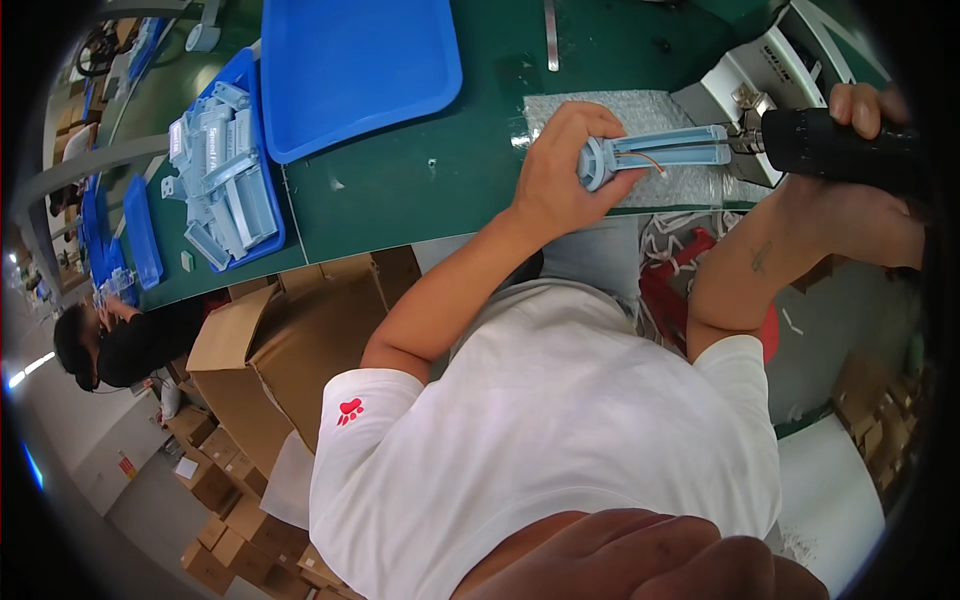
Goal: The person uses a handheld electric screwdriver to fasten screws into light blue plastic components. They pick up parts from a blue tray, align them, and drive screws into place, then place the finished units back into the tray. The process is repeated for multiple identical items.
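My left hand (562, 165) is wrapped round the rounded end of a long light-blue plastic housing (690, 150). A short thin wire (650, 160) with a small white end comes out of its open side. In my right hand (862, 108) is a black cylindrical power screwdriver (830, 147), lying level with its metal nose towards the housing's far right end. Whether the bit touches a screw there cannot be made out. Beneath the housing a sheet of bubble wrap (680, 190) covers part of the green bench (390, 190).
Behind the screwdriver stands a white and grey machine (745, 85). An empty blue tray (365, 75) lies left of centre, beside a blue bin (272, 215) heaped with light-blue housings. A metal strip (551, 35) lies farther back. Cardboard boxes (310, 340) stand below; another person (140, 345) works far left.
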`<state>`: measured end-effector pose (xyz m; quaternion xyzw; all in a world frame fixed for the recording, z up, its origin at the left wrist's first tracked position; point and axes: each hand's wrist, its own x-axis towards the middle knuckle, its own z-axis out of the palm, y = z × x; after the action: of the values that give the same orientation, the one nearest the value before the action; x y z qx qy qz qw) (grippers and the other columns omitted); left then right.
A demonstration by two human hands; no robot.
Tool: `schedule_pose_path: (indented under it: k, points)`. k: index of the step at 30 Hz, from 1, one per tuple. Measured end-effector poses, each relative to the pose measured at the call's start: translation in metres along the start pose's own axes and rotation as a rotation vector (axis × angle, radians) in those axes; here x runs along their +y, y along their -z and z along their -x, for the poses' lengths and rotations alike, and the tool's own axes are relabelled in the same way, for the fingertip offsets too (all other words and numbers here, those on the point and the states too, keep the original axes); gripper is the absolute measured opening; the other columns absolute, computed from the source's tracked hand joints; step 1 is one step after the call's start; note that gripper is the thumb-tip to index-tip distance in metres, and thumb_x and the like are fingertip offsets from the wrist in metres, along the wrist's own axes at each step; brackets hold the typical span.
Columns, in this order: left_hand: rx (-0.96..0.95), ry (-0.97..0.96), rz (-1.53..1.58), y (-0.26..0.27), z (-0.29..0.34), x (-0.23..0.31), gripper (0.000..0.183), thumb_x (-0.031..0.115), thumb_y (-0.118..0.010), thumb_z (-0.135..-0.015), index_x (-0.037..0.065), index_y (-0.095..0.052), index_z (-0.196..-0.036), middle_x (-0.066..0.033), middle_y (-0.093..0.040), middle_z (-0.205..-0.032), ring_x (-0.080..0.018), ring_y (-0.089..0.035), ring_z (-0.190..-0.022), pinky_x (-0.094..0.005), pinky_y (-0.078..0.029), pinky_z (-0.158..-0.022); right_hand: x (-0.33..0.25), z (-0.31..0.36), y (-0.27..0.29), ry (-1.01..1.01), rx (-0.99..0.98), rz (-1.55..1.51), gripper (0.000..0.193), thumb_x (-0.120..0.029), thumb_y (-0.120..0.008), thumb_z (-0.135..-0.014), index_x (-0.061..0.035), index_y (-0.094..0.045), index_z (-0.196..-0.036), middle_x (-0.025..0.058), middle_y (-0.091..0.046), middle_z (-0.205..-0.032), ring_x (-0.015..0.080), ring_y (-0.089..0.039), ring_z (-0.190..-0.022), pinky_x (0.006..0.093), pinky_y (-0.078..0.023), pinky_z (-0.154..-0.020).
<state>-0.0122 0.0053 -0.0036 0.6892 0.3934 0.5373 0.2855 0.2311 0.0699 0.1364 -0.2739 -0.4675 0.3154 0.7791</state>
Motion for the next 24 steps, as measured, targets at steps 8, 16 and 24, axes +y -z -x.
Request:
schedule_pose_path:
  k: [8,16,24]
  points:
    - [-0.011,-0.002,-0.004,0.0010,-0.0012,0.0006,0.043,0.005,-0.088,-0.073,0.007,-0.063,-0.109,-0.0115,-0.068,-0.110,-0.0268,-0.067,-0.098,-0.0357,-0.053,-0.085,-0.0029,0.0028,0.0066,-0.007,-0.016,-0.014,0.097,-0.089,-0.054,-0.078,0.0032,-0.057,-0.108,0.0154,-0.059,-0.094,0.0216,-0.057,-0.068,0.0344,-0.047,-0.061]
    - [-0.024,-0.022,-0.006,0.0011,-0.0018,-0.0018,0.043,0.005,-0.087,-0.073,0.006,-0.062,-0.108,-0.0119,-0.068,-0.110,-0.0275,-0.066,-0.099,-0.0365,-0.053,-0.086,-0.0010,-0.0014,0.0057,0.006,-0.025,-0.024,0.094,-0.087,-0.053,-0.079,0.0021,-0.058,-0.108,0.0148,-0.060,-0.094,0.0212,-0.056,-0.068,0.0346,-0.047,-0.062]
    - [-0.018,-0.024,-0.003,0.0005,-0.0020,-0.0013,0.043,0.004,-0.087,-0.074,0.005,-0.061,-0.108,-0.0119,-0.068,-0.110,-0.0269,-0.066,-0.098,-0.0360,-0.052,-0.086,-0.0008,-0.0030,0.0054,0.012,-0.029,-0.040,0.090,-0.085,-0.053,-0.080,0.0011,-0.059,-0.108,0.0141,-0.060,-0.094,0.0208,-0.056,-0.068,0.0349,-0.047,-0.062]
